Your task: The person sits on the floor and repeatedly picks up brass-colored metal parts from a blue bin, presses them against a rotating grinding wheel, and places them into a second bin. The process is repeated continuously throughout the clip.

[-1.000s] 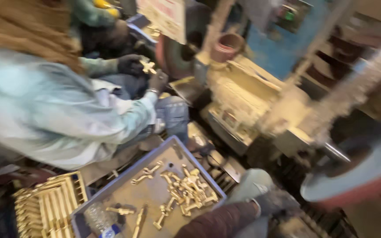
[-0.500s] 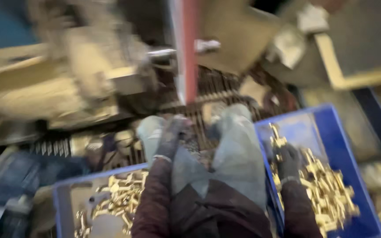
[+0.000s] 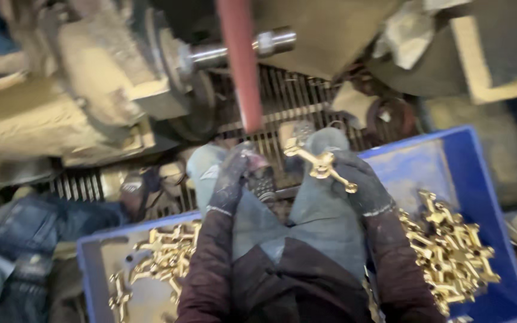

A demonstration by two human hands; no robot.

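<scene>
My right hand (image 3: 360, 182), in a dark glove, grips a brass cross-shaped fitting (image 3: 320, 162) held up over my right knee. My left hand (image 3: 231, 179), also gloved, rests on my left knee with its fingers curled near the lower end of a red sanding belt (image 3: 239, 66); I cannot tell if it holds anything. A blue crate (image 3: 450, 155) at my right holds several brass fittings (image 3: 450, 251). Another blue crate (image 3: 91, 263) at my left holds more brass fittings (image 3: 163, 257).
A dusty grinding machine (image 3: 85, 84) with a steel shaft (image 3: 240, 51) stands ahead, over a metal floor grate (image 3: 288, 101). Another person's leg in jeans (image 3: 37, 221) is at the left. A framed box (image 3: 498, 54) sits at the upper right.
My view swung from a co-worker and one crate down to my own knees. My right hand rose out of the right crate with a brass fitting.
</scene>
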